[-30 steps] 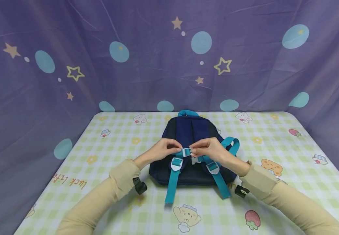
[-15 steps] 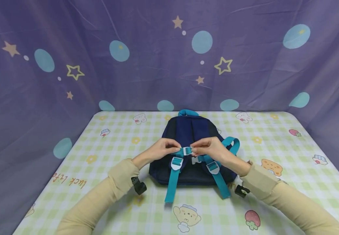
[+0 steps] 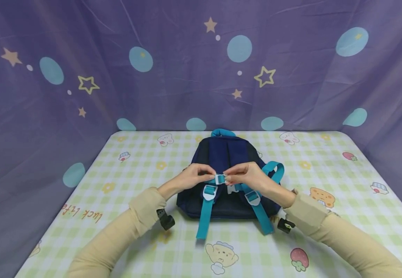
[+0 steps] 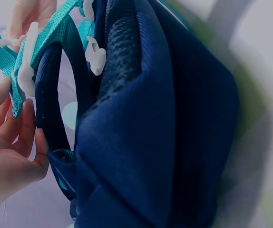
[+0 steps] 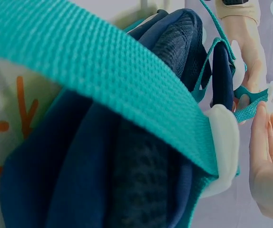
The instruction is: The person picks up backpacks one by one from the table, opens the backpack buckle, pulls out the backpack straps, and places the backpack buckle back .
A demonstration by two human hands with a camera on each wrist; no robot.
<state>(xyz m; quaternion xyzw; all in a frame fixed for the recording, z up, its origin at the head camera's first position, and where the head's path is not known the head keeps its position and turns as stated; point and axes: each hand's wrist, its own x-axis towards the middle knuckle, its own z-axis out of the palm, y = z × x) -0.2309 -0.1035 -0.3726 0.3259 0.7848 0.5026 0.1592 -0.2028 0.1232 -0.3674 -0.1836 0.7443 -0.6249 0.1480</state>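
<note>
A dark navy backpack (image 3: 227, 154) lies on the table with its shoulder-strap side up. Above its middle, my left hand (image 3: 191, 176) pinches a teal strap (image 4: 16, 97) between thumb and fingers. My right hand (image 3: 249, 177) holds the white plastic buckle (image 3: 220, 179) threaded on that strap, gripping its right end with the fingertips. In the right wrist view the right fingers (image 5: 260, 128) meet the buckle from below. Two white strap adjusters (image 3: 209, 192) sit lower down, each with a loose teal tail. A second white buckle piece (image 3: 232, 189) hangs beneath the right hand, unheld.
A teal strap loop (image 3: 275, 170) sticks out at the backpack's right side, and a teal carry handle (image 3: 223, 133) tops it. Beneath lies a checked tablecloth (image 3: 135, 216) with printed figures. A purple patterned curtain (image 3: 187, 69) rises behind the table.
The held buckle shifts slightly right, then back left, between the two hands. Both hands keep their grip and stay in nearly the same place.
</note>
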